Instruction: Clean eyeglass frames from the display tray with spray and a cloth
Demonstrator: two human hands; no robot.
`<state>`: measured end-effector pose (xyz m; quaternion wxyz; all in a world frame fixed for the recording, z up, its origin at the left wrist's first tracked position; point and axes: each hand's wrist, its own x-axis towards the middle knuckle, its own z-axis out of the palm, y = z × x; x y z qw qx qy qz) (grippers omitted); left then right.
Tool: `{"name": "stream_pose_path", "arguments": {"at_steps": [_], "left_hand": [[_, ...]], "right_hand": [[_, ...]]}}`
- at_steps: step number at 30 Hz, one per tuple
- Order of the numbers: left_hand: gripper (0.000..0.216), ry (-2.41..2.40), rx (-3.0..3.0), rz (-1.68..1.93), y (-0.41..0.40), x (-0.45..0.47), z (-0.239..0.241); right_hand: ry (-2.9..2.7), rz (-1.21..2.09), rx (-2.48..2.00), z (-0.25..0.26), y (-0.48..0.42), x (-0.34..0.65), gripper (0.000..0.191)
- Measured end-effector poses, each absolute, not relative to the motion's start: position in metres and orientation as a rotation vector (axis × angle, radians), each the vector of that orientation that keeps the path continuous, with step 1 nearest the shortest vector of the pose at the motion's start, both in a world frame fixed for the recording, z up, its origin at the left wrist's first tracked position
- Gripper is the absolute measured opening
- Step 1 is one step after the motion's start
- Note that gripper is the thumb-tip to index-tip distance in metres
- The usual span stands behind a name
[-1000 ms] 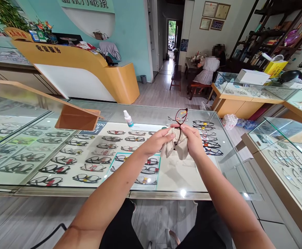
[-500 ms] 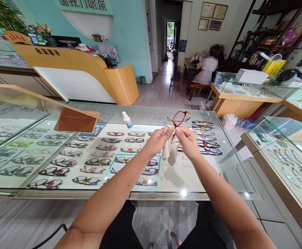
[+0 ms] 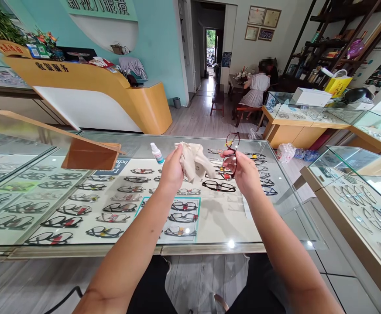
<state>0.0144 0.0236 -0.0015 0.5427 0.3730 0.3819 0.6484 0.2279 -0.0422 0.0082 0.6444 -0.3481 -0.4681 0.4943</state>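
Above the glass display case, my left hand is closed on a beige cleaning cloth, which hangs loosely from the fingers. My right hand pinches a pair of dark red eyeglasses, tilted upright with one lens above the other. Cloth and eyeglasses are apart, with a gap between them. A small white spray bottle stands on the glass just left of my left hand. Under the glass, near my right hand, lies a black-framed pair of glasses.
Rows of eyeglass frames lie inside the glass display case. A wooden-framed mirror or stand sits on its left side. Further cases stand to the right. Beyond are a yellow counter and a seated person.
My hands have drawn apart. The cloth has come off the eyeglasses and moved left with my left hand; the eyeglasses, now turned more upright, stay in my right hand.
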Motion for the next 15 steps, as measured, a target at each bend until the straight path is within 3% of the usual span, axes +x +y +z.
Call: {"name": "stream_pose_path", "arguments": {"at_steps": [7, 13, 15], "left_hand": [[0.059, 1.122, 0.916, 1.581, 0.043, -0.016, 0.001], [0.027, 1.532, 1.334, 1.534, 0.052, -0.031, -0.008], [0.032, 1.608, 1.436, 1.582, 0.048, -0.029, -0.008]], "right_hand": [[-1.129, 1.187, -0.766, 0.013, -0.047, 0.225, 0.040], [-1.167, 1.268, -0.785, 0.018, -0.049, 0.228, 0.043], [-1.179, 1.328, -0.772, 0.018, -0.050, 0.229, 0.044]]}}
